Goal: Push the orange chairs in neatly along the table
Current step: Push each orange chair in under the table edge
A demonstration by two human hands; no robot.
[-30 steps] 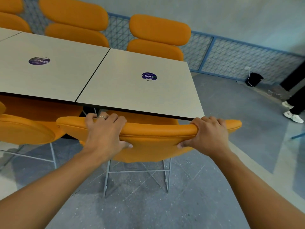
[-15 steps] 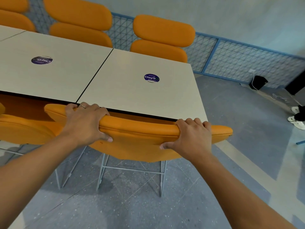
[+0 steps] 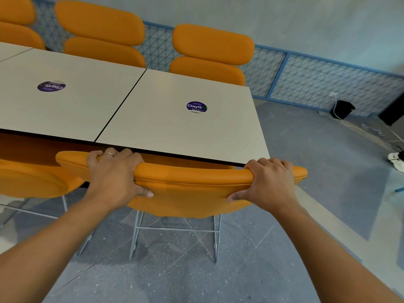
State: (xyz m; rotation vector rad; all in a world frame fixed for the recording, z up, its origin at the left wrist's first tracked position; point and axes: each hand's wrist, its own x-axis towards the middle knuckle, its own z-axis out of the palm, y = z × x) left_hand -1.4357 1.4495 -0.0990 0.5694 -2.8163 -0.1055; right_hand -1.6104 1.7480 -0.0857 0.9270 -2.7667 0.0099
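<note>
An orange chair [image 3: 188,189] with a grey wire frame stands at the near edge of the pale table [image 3: 166,130], its backrest top just under the table's edge. My left hand [image 3: 113,176] grips the left part of the backrest top, fingers over it and thumb on the back. My right hand [image 3: 267,182] grips the right part the same way. The chair's seat is hidden under the table.
Another orange chair [image 3: 28,180] stands tucked in at the near left. Three orange chairs [image 3: 209,53] line the far side, before a blue mesh fence [image 3: 317,84]. On the right lie a black box [image 3: 342,109], cables and a person's white shoe [image 3: 396,159].
The chair slid left and further in under the table edge, both hands keeping their grip. The person at the right stepped mostly out of view.
</note>
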